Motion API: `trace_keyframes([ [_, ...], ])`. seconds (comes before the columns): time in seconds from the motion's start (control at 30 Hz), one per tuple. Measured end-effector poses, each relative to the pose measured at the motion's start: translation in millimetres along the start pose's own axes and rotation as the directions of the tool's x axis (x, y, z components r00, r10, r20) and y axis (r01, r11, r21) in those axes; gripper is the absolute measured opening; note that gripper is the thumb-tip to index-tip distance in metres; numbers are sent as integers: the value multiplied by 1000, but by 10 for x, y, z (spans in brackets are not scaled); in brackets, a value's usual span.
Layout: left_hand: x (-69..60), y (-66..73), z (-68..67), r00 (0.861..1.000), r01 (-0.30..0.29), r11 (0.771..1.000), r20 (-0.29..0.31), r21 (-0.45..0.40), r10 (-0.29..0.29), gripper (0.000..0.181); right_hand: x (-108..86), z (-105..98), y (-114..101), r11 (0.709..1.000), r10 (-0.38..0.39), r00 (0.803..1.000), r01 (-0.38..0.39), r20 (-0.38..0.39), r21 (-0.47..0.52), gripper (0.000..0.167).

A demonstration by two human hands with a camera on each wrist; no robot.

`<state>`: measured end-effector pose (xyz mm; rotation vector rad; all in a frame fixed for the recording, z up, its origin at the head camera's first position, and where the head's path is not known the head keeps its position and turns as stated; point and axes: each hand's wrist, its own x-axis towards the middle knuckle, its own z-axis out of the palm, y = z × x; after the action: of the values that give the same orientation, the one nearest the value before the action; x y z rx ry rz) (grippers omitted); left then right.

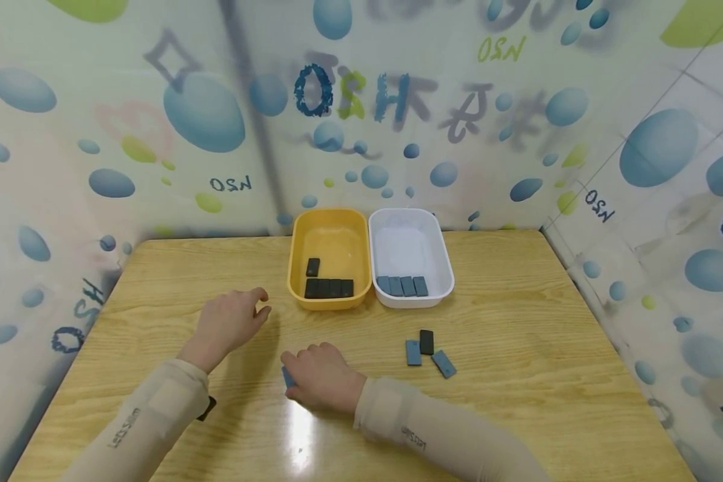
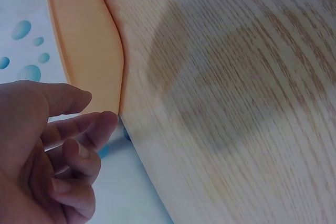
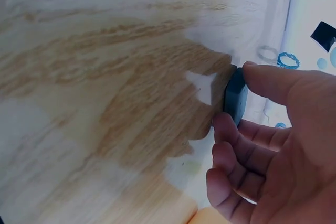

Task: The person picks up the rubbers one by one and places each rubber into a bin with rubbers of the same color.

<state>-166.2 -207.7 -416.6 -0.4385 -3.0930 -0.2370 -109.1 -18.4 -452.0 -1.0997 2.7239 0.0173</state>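
"One blue block [image 1: 288, 377] is pinched by the right hand [image 1: 325, 376] at the table [image 1: 506, 288]; what is left?"

"Four loose blocks [image 1: 413, 353], seemingly; colour-sorted blocks [image 1: 329, 288] are already held in the yellow tray [image 1: 329, 303] and white tray [image 1: 412, 302]. Nothing is held by the loosely bent left hand [image 1: 230, 321]."

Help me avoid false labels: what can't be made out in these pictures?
- Head view: part of one black block, hidden by the left sleeve.
- Head view: part of the held blue block, covered by the right hand.
- Head view: surface details on the loose blue blocks, too small.
- Right wrist view: most of the yellow bin, cut off by the bottom edge.
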Motion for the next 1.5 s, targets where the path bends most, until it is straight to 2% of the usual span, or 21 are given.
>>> trace_keyframes([
  [0.2, 3, -2, 9, 1000, -6, 1000, -8, 6, 6, 26, 24, 24, 4, 1000, -6, 999, 6, -48, -10, 37],
  [0.6, -5, 22, -19, 1000, 4, 1000, 24, -1, -4, 27, 28, -11, 43, 999, 21, 1000, -21, 18, 47, 39],
  [0.9, -1, 44, -14, 1000, -1, 1000, 30, -3, 1, 26, 2, -60, 137, 997, 40, 999, -39, -9, 67, 38],
  [1.17, 3, 73, 8, 999, -5, 1000, 34, -6, 5, 27, -37, -118, 275, 987, 86, 994, -95, 73, 131, 44],
  [1.33, -2, 108, 24, 999, -29, 1000, 29, -7, 29, 26, -82, -152, 383, 985, 97, 994, -103, 52, 141, 39],
  [1.5, -7, 150, 25, 998, -36, 999, 54, -22, 37, 27, -145, -212, 467, 982, 109, 994, -113, 31, 149, 34],
])
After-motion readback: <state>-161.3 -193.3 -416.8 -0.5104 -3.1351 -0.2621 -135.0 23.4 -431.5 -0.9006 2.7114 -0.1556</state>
